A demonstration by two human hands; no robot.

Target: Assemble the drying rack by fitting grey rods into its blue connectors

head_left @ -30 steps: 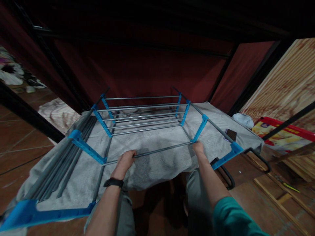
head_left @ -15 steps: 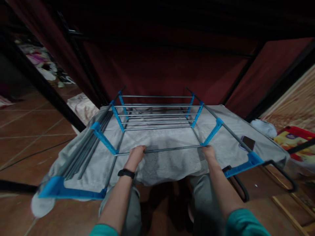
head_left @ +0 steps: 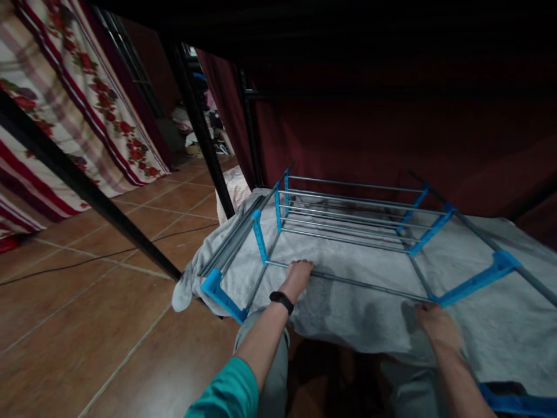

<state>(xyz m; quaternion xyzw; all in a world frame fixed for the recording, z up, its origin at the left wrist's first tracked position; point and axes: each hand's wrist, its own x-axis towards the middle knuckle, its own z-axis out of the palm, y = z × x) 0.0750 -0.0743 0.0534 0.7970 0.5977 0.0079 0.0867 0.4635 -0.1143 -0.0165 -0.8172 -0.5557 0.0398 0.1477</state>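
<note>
A rack (head_left: 348, 223) of grey metal rods and blue plastic connectors lies on a grey towel (head_left: 343, 302) spread over a low surface. My left hand (head_left: 297, 276), with a black wristband, is curled over the rack's nearest rod (head_left: 348, 281) near its left end. My right hand (head_left: 437, 328) rests on the towel just below the rod's right end, beside a blue connector (head_left: 474, 281); its fingers are bent and no longer on the rod. A bundle of loose grey rods (head_left: 232, 238) lies along the towel's left edge.
Tiled floor (head_left: 87, 302) spreads to the left, crossed by a black slanting bar (head_left: 87, 186) and an upright black post (head_left: 198, 122). A floral curtain (head_left: 65, 98) hangs at far left. Dark red cloth (head_left: 369, 133) backs the rack. Clutter lies in the far doorway.
My view has swung left, bringing the floor and floral curtain into sight. My right hand has come off the rod and dropped onto the towel. My left hand stays on the rod.
</note>
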